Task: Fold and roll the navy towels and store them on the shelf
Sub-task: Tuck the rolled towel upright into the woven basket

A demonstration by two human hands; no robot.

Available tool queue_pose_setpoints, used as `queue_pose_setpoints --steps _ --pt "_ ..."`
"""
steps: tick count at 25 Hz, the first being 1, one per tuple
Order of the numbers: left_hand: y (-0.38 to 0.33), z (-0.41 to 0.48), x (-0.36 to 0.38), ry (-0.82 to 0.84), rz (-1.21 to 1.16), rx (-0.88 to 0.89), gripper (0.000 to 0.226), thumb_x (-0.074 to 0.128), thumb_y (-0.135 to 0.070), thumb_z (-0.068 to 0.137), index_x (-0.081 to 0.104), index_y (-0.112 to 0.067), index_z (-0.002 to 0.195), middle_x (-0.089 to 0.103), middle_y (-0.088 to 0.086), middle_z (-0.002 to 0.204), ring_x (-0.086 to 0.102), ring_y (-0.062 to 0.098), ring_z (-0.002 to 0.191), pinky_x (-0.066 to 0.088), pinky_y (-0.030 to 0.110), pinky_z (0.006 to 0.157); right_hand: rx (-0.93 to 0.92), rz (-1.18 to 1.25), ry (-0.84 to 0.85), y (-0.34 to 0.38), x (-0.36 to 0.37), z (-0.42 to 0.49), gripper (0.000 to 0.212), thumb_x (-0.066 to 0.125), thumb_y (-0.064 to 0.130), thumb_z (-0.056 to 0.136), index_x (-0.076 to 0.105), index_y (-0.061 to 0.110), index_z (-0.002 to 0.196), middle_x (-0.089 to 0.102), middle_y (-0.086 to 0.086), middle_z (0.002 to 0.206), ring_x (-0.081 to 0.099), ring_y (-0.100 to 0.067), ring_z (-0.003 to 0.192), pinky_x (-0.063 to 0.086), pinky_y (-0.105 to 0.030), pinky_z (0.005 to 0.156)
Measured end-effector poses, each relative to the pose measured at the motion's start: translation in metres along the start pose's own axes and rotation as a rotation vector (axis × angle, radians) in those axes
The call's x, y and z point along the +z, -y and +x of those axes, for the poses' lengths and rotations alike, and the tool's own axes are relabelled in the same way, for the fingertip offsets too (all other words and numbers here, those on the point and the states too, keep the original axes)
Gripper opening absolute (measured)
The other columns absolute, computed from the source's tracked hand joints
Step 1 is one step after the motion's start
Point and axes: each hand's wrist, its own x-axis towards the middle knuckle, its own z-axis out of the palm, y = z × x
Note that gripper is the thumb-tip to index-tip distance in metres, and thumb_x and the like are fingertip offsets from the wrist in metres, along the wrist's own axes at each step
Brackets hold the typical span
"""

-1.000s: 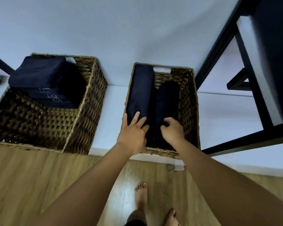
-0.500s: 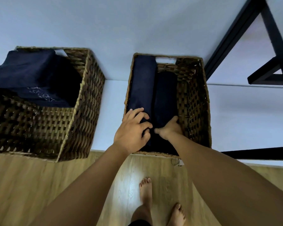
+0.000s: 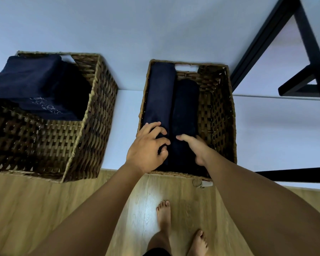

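Note:
Two rolled navy towels lie side by side in the middle wicker basket (image 3: 218, 111): a left roll (image 3: 160, 93) and a darker, lower right roll (image 3: 185, 108). My left hand (image 3: 148, 146) rests on the near end of the left roll with its fingers curled over the cloth. My right hand (image 3: 194, 146) reaches into the basket and clasps the near end of the right roll, thumb on top, fingers hidden beside it. A second wicker basket (image 3: 85, 137) on the left holds a stack of folded navy towels (image 3: 31, 84).
Both baskets stand on a white shelf board (image 3: 126, 122) against a pale wall. A black metal frame (image 3: 266, 41) rises at the right, with a black rail (image 3: 294, 175) along the shelf's front. Below are the wooden floor (image 3: 26, 209) and my bare feet (image 3: 163, 215).
My hands have sunk deeper into the middle basket. The left fingers have curled onto the left roll, and the right hand has slid down beside the right roll. The camera has shifted slightly.

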Motion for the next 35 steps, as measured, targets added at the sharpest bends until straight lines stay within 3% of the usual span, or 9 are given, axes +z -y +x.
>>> queue_pose_setpoints --steps 3,8,15,19,25,29,31,33,35 --pt "-0.001 0.0 0.0 0.001 0.004 -0.007 0.021 0.061 -0.023 0.085 0.076 -0.022 0.1 0.059 -0.005 0.121 0.036 0.019 0.137 0.03 0.047 0.116 -0.028 -0.037 -0.009 0.001 -0.002 -0.002 0.083 0.083 0.034 0.068 0.039 0.019 0.138 0.054 -0.002 0.124 0.055 -0.025 0.111 0.05 -0.039 0.088" --pt "-0.002 -0.001 -0.001 0.002 -0.01 -0.012 0.021 0.06 -0.024 0.086 0.076 -0.023 0.099 0.059 -0.006 0.121 0.036 0.019 0.137 0.029 0.046 0.117 -0.171 0.048 -0.199 0.005 -0.004 -0.015 0.091 0.083 0.025 0.061 0.041 0.017 0.14 0.058 -0.005 0.129 0.058 -0.025 0.111 0.05 -0.046 0.097" --pt "-0.002 0.0 -0.001 -0.005 -0.022 -0.016 0.025 0.055 -0.027 0.086 0.077 -0.023 0.098 0.059 -0.007 0.121 0.037 0.018 0.136 0.03 0.046 0.117 -0.251 -0.379 -0.543 0.0 -0.02 -0.029 0.098 0.079 0.031 0.072 0.019 0.022 0.149 0.052 -0.011 0.137 0.057 -0.035 0.116 0.053 -0.042 0.089" --pt "-0.001 -0.001 -0.002 -0.005 -0.023 -0.013 0.023 0.057 -0.025 0.086 0.077 -0.023 0.099 0.059 -0.006 0.12 0.037 0.018 0.136 0.029 0.045 0.117 -0.273 -0.134 -0.239 0.001 0.007 -0.012 0.091 0.084 0.025 0.064 0.035 0.023 0.141 0.057 -0.003 0.128 0.058 -0.024 0.111 0.051 -0.043 0.096" --pt "-0.001 -0.001 -0.001 -0.003 -0.034 -0.032 0.025 0.054 -0.026 0.086 0.076 -0.022 0.098 0.059 -0.007 0.12 0.036 0.018 0.137 0.028 0.045 0.118 0.107 0.271 0.291 0.003 -0.013 -0.013 0.058 0.078 0.023 0.068 0.063 0.016 0.124 0.068 -0.014 0.121 0.064 -0.034 0.111 0.053 -0.05 0.091" --pt "-0.001 0.0 0.0 0.008 -0.022 -0.019 0.026 0.054 -0.026 0.086 0.077 -0.022 0.098 0.059 -0.007 0.121 0.036 0.018 0.137 0.026 0.045 0.119 0.104 0.205 0.24 0.015 -0.015 -0.009 0.047 0.063 0.017 0.072 0.065 0.012 0.119 0.069 -0.014 0.117 0.064 -0.035 0.108 0.05 -0.049 0.094" --pt "-0.001 0.0 0.0 0.002 -0.013 -0.019 0.025 0.055 -0.026 0.085 0.077 -0.022 0.098 0.059 -0.006 0.12 0.036 0.018 0.137 0.028 0.047 0.118 0.076 0.193 0.197 0.017 -0.008 -0.008 0.054 0.071 0.029 0.069 0.065 0.015 0.12 0.07 -0.011 0.116 0.065 -0.033 0.108 0.049 -0.05 0.098" --pt "-0.001 0.0 0.0 0.0 -0.009 -0.019 0.025 0.056 -0.025 0.085 0.077 -0.021 0.098 0.059 -0.006 0.119 0.037 0.018 0.137 0.031 0.048 0.116 0.005 0.179 0.125 0.015 0.001 -0.009 0.088 0.089 0.051 0.05 0.059 0.022 0.128 0.068 -0.005 0.12 0.064 -0.027 0.11 0.049 -0.048 0.099" --pt "-0.001 0.0 0.0 -0.006 -0.011 -0.021 0.026 0.055 -0.024 0.084 0.077 -0.021 0.097 0.059 -0.006 0.119 0.037 0.018 0.137 0.033 0.048 0.114 -0.065 0.175 0.021 0.01 0.003 -0.006 0.112 0.094 0.051 0.035 0.051 0.022 0.133 0.066 -0.004 0.122 0.064 -0.026 0.108 0.052 -0.049 0.095"
